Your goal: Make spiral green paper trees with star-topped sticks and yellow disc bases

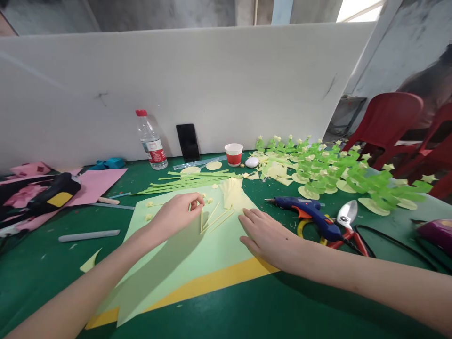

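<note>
My left hand (181, 210) hovers over the light green paper sheet (169, 263), fingers curled and thumb pressed to them. Whatever is in the pinch is too small or hidden to tell. Several thin pale yellow paper strips (219, 220) lie by its fingertips; the end of one meets the thumb. Flat on the sheet's right side rests my right hand (262, 231), fingers stretched out. Between and beyond the hands is a fanned bundle of pale yellow strips (232, 192). Small yellow paper stars (148, 217) sit at the sheet's left and near my left fingers.
On the right are a blue glue gun (309, 214), red-handled pruning shears (348, 221) and many green paper plants (328, 169). Behind stand a paper cup (233, 157), a phone (188, 142) and a bottle (152, 146). A tape measure (56, 193) and pink paper (100, 183) lie left.
</note>
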Tool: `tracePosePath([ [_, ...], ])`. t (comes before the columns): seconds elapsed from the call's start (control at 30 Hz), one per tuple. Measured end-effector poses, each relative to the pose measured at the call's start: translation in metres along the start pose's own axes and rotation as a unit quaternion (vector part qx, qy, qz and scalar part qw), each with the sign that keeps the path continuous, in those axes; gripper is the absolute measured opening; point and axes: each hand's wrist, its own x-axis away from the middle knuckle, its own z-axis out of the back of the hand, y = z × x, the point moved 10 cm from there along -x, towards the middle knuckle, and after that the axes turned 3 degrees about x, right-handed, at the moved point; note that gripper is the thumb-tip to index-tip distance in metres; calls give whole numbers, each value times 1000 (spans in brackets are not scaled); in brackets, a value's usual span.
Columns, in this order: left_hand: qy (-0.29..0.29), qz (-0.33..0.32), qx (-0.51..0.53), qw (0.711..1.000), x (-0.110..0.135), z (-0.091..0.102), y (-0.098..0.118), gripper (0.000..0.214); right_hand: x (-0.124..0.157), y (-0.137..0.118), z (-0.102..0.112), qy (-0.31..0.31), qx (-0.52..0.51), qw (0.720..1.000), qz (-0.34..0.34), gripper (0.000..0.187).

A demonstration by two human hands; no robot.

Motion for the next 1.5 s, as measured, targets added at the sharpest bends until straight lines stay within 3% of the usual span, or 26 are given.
tracePosePath([
  [0.2, 0, 50, -83, 995, -1, 18, -16, 22, -6, -11, 2, 18, 0, 1000, 21, 32],
  [0.37, 18, 63, -119, 991, -5, 36, -27, 22, -13, -7, 17, 24, -17, 1000, -1, 22],
  [0.57, 21, 81, -154, 984, -8, 41, -39, 24, -29, 5, 38, 26, -34, 999, -27, 18],
  [0.67, 17, 101, -174, 979, -11, 44, -53, 25, -25, -6, 44, 21, -47, 999, -12, 21],
  [0.77, 22, 117, -190, 975, -15, 51, -73, 25, -10, -32, 38, -6, -59, 998, 31, 18],
  [0.93, -39, 45, -172, 983, -21, 46, -85, 23, 17, -71, 15, -50, -64, 993, 88, 12],
  [1.07, -95, -6, -135, 986, -16, 39, -78, 27, 18, -74, 11, -70, -63, 992, 89, 13],
  [1.2, -136, -16, -112, 984, -14, 31, -81, 27, -15, -47, 32, -67, -60, 995, 38, 19],
  [1.37, -162, -23, -102, 981, -15, 25, -82, 20, -96, 14, 61, -38, -10, 997, -70, 27],
  [1.43, -166, -33, -101, 980, -9, 24, -64, 18, -127, 31, 59, -47, -2, 995, -89, 28],
  [1.5, -163, -61, -91, 980, 4, 20, -31, 18, -151, 43, 52, -52, 7, 993, -105, 30],
])
